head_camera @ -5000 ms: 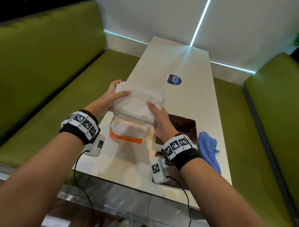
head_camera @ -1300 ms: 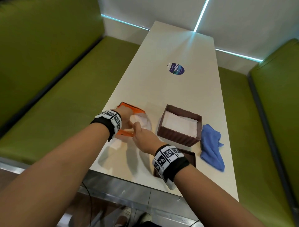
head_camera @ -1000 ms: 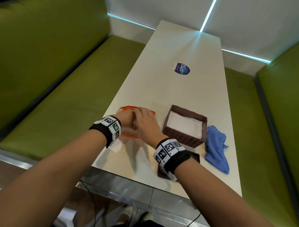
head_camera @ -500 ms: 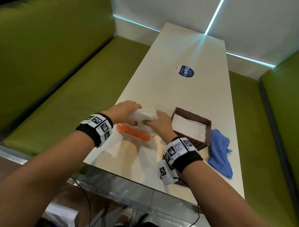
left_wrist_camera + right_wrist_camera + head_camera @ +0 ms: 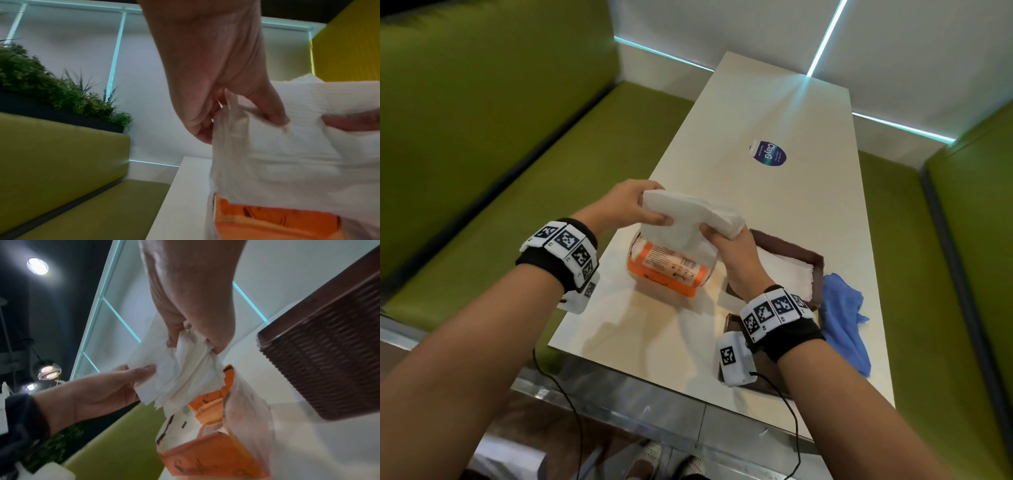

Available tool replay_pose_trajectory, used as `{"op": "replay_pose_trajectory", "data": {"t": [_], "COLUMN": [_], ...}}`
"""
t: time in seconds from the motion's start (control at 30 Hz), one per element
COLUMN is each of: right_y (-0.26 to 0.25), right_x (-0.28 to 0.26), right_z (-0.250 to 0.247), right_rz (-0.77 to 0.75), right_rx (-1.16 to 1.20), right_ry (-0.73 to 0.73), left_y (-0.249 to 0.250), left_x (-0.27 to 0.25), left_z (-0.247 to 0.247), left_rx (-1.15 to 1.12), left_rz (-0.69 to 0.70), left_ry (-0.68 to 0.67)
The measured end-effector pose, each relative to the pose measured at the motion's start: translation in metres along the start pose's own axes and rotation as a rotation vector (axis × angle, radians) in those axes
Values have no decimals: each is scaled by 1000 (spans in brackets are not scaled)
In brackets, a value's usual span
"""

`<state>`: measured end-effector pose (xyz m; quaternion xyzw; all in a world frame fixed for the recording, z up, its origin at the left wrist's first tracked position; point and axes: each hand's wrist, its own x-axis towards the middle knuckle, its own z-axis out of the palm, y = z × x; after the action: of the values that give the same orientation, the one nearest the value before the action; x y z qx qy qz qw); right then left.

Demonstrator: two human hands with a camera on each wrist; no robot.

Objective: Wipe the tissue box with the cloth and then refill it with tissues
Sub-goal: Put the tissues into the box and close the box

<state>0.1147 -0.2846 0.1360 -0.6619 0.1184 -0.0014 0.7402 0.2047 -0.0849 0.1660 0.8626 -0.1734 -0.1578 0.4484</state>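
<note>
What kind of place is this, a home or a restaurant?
Probably a restaurant or café booth: green padded benches flank a long white table, a round branded sticker lies on it, and pendant lamps hang overhead.

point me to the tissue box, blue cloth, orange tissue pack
tissue box [image 5: 814,257]: head view, far brown rim.
blue cloth [image 5: 843,318]: head view, middle of the folds.
orange tissue pack [image 5: 667,278]: head view, orange front face.

Both forearms reaching forward, raised above the tabletop [image 5: 774,205], each wrist wrapped in a black band with checkered markers. Left hand [image 5: 628,205] curled, thumb and fingers pinching the near-left edge of a white tissue stack [image 5: 688,219]. Right hand [image 5: 736,253] opposite it, fingers closed in a grip on the stack's right side.
</note>
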Motion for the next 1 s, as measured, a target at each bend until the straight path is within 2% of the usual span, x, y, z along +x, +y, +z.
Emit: {"op": "replay_pose_trajectory", "data": {"t": [0.13,0.2,0.37,0.47,0.63,0.73,0.8,0.87,0.93,1.0], "right_y": [-15,-21,-31,-33,-36,-37,-38,-38,-34,-29], "right_x": [-1,-2,-9,-13,-26,-31,-36,-43,-49,-53], "right_z": [-3,-4,-10,-20,-36,-43,-47,-48,-48,-51], "right_rz": [1,16,65,95,151,108,100,61,-8,-42], "right_rx": [175,219,319,343,323,479,589,629,554,424], "right_ry": [-28,-41,-20,-17,8,71,82,13,-39,8], "left_y": [12,17,20,20,35,47,59,67,75,80], "left_x": [-8,-10,-15,-17,-21,-27,-34,-38,-40,-41], "left_z": [-2,1,15,22,37,49,64,82,103,116], "left_rx": [-361,-510,-581,-612,-794,-1129,-1362,-1404,-1377,-1314], "left_rz": [-5,-27,-112,-143,-162,-175,-113,-67,-48,-60], "left_ry": [83,73,-10,20,41,-3,-46,-42,-7,98]}}
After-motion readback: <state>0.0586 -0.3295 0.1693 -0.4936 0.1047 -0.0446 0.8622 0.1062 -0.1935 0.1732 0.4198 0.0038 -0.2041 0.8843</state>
